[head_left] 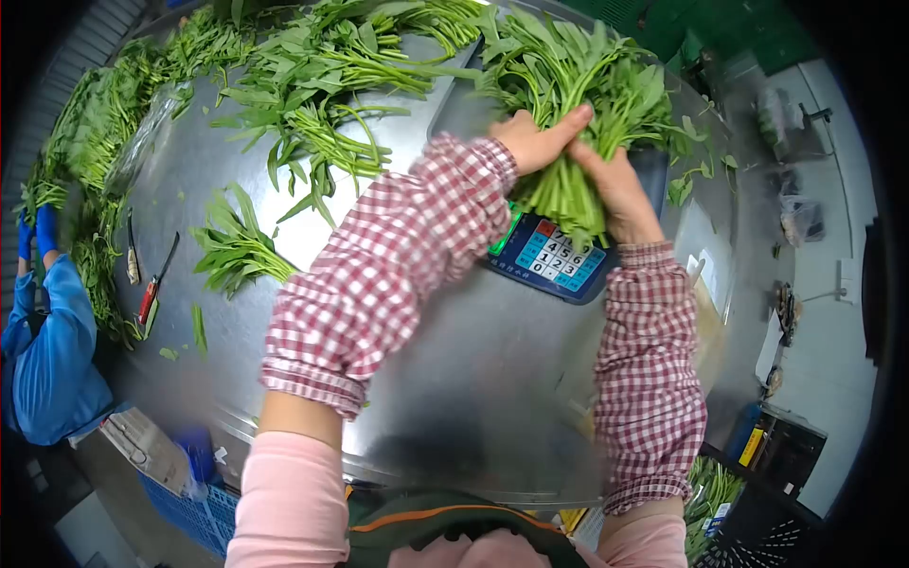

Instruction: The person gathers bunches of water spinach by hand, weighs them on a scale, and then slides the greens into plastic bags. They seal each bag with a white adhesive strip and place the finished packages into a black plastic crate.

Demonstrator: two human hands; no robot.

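A thick bunch of leafy water spinach (568, 194) is held between my two hands over a digital scale (559, 267), stems pointing toward me and leaves spreading away. My left hand (538, 138) is closed round the bunch from the left, thumb across the stems. From the right, my right hand (620, 189) grips the same bunch, its thumb meeting the left one. Below the stem ends shows the scale's number keypad, with part of a green-lit display at its left. The bunch hides most of the weighing plate.
Loose water spinach (331, 133) lies along the far side of the metal table (473, 379). A smaller bunch (237, 244) sits left of my forearm. Two knives, one a red-handled knife (149, 301), lie farther left. A co-worker's blue-gloved hands (45, 230) touch greens at the left edge.
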